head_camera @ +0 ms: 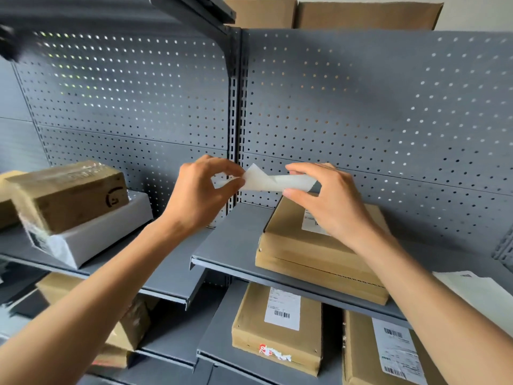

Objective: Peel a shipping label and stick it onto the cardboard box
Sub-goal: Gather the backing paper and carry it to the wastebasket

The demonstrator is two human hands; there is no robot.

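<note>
Head view, looking forward and down at grey shelving backed by perforated panels (361, 107). Left hand (200, 193) raised in front of the upright post, thumb and forefinger pinched on the left end of a white label sheet (273, 182). Right hand (330, 201) opposite, fingers (298, 169) above and thumb below, nipping the sheet's right portion. Sheet stretched between both hands in mid-air, creased, one corner folded up near the left pinch; cannot tell whether label and backing are parted. Directly below the right hand, a flat cardboard box (308, 254) lying on the middle shelf (230, 243), near the shelf's front edge, with a white printed label (311, 223) on its top, partly hidden by the wrist. Sheet held above the box's back edge, not touching it. On the left shelf, a brown taped parcel (69, 195) stacked on a white wrapped parcel (91, 234). On the lower shelf, two more labelled boxes: one (277, 329) under the middle shelf, another (388, 354) at the right. White paper (477, 295) at the far right edge, behind the right forearm. Further cardboard (361, 15) above the panels.
</note>
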